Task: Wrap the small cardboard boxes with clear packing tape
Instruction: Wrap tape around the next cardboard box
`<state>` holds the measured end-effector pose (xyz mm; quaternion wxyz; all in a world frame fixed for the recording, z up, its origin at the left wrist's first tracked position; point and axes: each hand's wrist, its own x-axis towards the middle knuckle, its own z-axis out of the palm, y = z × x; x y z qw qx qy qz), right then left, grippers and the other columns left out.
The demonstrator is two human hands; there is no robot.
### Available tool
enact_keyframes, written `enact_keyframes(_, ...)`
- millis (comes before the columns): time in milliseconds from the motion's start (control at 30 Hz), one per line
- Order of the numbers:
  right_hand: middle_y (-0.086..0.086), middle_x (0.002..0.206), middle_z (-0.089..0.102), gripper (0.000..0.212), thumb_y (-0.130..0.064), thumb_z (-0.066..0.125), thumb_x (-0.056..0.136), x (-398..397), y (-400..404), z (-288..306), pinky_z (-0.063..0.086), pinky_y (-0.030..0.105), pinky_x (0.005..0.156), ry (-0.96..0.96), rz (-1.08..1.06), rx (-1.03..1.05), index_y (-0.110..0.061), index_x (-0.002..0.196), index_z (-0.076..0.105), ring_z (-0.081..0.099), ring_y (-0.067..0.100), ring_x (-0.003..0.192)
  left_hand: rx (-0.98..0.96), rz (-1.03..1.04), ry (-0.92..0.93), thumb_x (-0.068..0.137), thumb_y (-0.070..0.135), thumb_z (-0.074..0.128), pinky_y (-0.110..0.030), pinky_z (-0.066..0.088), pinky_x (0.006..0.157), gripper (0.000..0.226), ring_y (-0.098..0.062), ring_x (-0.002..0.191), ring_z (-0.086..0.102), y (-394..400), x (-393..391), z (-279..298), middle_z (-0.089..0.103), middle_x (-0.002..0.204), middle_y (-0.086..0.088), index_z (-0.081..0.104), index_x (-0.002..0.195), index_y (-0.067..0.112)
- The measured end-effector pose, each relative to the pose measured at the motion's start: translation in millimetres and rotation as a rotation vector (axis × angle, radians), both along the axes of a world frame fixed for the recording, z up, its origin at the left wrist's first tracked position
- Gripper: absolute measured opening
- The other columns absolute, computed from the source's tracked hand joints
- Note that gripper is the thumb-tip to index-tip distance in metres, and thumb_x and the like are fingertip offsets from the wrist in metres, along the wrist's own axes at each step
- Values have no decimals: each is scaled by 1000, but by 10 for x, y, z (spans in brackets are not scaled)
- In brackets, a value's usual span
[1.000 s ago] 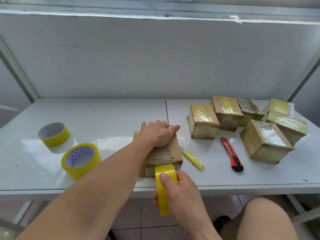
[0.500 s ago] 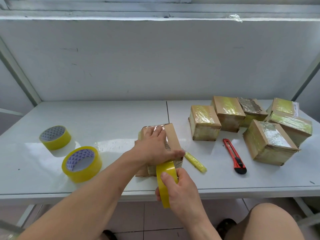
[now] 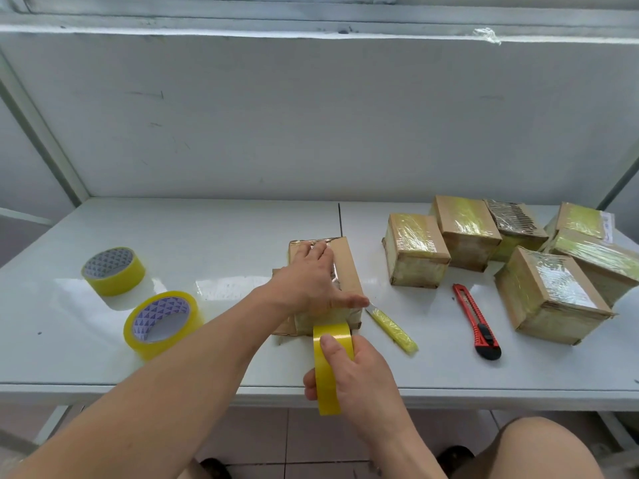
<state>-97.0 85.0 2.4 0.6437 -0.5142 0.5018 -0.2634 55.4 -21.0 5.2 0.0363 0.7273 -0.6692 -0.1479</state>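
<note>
Currently, a small cardboard box [image 3: 325, 281] near the front edge of the white surface [image 3: 207, 243] is pressed flat under the left hand [image 3: 307, 285], fingers spread along its top, apparently so the laid tape is smoothed and the box is kept from sliding. A tape roll [image 3: 330, 366] is gripped on edge by the right hand [image 3: 356, 378] just in front of the box, seemingly to keep the strip taut. 6 wrapped boxes [image 3: 415, 250] are grouped well apart to the right, presumably as finished work. 2 spare rolls [image 3: 160, 323] are kept on the left, and a red cutter [image 3: 477, 319] and a yellow knife [image 3: 392, 328] are within reach for cutting.
</note>
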Motion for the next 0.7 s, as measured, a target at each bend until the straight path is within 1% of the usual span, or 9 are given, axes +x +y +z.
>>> enact_keyframes(67,12,79,77,26,-38,51,104,-12,-18,22,61,41,72,-12,7,33,-13,106,55,72,21,65,6,13,-29,65,95,49,-58,19,121,130,-17,154,-10,8,-18,16,-2,169,8,7,161,18)
enact_keyframes(167,11,85,77,19,-35,53,103,-82,-6,24,59,33,70,1,81,21,-16,108,54,73,19,72,-24,-13,-85,72,92,45,-61,22,118,117,-19,155,-5,71,-96,25,2,168,8,13,160,22)
enact_keyframes(267,11,85,77,17,-31,55,103,-114,-16,-2,59,27,66,-10,89,3,-15,108,54,73,19,71,24,-27,-78,70,94,40,-63,15,119,122,-18,154,-12,130,-140,-12,-8,168,8,0,161,23)
enact_keyframes(333,10,83,77,18,-33,55,103,-87,-57,-5,59,29,67,-6,66,5,-15,107,56,73,20,70,17,-33,-97,67,95,41,-60,16,120,127,-18,154,-13,118,-125,-31,-10,168,8,-3,161,22)
enact_keyframes(400,9,82,77,21,-35,54,102,-38,-103,12,60,33,68,2,60,8,-15,106,57,74,21,70,-35,-40,-103,72,91,44,-54,19,120,122,-18,155,-9,83,-89,-39,-5,169,7,1,161,21)
enact_keyframes(467,7,80,77,24,-38,54,103,7,-136,39,60,32,67,32,61,15,-15,105,57,75,21,69,-67,-46,-99,75,89,45,-49,21,121,117,-16,155,-6,27,-54,-23,-1,169,7,5,161,21)
enact_keyframes(533,6,80,78,26,-39,53,102,33,-152,57,59,29,63,39,57,33,-14,106,56,75,19,68,-62,-45,-88,76,88,47,-49,23,120,115,-15,155,-5,-41,-23,-8,2,169,8,7,161,22)
enact_keyframes(633,5,85,78,25,-37,53,103,34,-163,66,59,29,68,26,96,59,-14,110,55,77,21,78,-37,-44,-82,75,88,48,-48,21,121,116,-16,155,-4,-129,4,27,2,169,7,7,161,21)
enact_keyframes(700,7,87,78,23,-33,53,103,24,-177,67,59,28,67,13,97,57,-12,111,55,76,21,77,-38,-42,-88,75,88,47,-48,21,122,116,-17,155,-3,-161,13,34,3,169,6,7,161,21)
